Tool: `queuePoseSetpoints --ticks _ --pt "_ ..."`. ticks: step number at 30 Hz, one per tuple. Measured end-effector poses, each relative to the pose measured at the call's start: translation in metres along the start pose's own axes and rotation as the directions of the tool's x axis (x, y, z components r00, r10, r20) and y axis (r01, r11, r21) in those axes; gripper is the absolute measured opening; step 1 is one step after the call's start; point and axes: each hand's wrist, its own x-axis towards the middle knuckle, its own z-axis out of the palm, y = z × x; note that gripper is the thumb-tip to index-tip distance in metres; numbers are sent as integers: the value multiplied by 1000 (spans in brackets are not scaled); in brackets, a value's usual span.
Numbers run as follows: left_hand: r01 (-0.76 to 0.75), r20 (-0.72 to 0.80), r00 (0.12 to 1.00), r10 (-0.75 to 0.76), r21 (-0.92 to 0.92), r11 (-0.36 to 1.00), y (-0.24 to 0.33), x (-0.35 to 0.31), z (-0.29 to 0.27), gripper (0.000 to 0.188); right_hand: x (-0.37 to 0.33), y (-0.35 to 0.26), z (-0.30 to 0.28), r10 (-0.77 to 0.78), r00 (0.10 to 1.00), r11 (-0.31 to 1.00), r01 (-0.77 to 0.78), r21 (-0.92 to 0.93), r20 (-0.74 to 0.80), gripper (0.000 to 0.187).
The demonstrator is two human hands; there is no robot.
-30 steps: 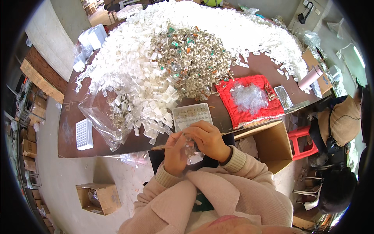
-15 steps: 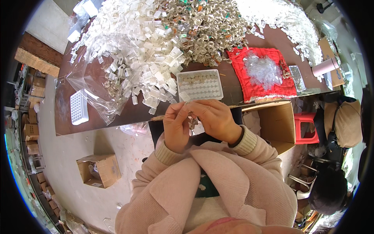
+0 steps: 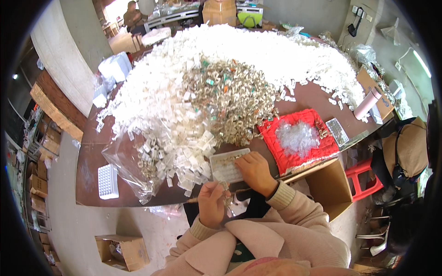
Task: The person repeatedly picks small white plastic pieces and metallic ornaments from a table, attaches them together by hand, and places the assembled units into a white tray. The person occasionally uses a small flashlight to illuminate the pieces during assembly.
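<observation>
At the table's near edge, my left hand point(image 3: 210, 204) is closed in a pinch on a small clear piece point(image 3: 224, 185), too small to name. Something metallic shows just below those fingers, partly hidden by the hand. My right hand point(image 3: 256, 174) reaches into a shallow white tray point(image 3: 214, 171), with its fingertips bunched on small pieces in rows there. What those fingertips hold, if anything, is hidden. Behind the tray rises a heap of small metallic, ring-like pieces point(image 3: 235, 106), dotted with green and orange ones. White rectangular pieces point(image 3: 184, 161) are heaped left of the tray.
A red cloth point(image 3: 322, 148) carrying clear plastic bits point(image 3: 297, 138) lies right of the tray. Farther right are a clear case point(image 3: 337, 132) and a pink tumbler point(image 3: 367, 103). At left lie a plastic bag point(image 3: 120, 158) and white gridded tray point(image 3: 108, 181). An open carton point(image 3: 329, 188) sits below the table edge.
My right hand has left my left hand and moved forward and right into the tray. My left hand stays pinched near the table edge. The view has tilted up, showing more background.
</observation>
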Motion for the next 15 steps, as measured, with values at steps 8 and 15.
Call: queuePoseSetpoints --ticks 8,15 --pt "-58 39 998 50 247 967 -2 1 5 17 -8 -40 -23 122 992 915 -116 387 9 10" --pt "-61 70 997 46 244 968 -4 1 10 9 -10 -29 -34 -31 999 884 7 468 44 12"
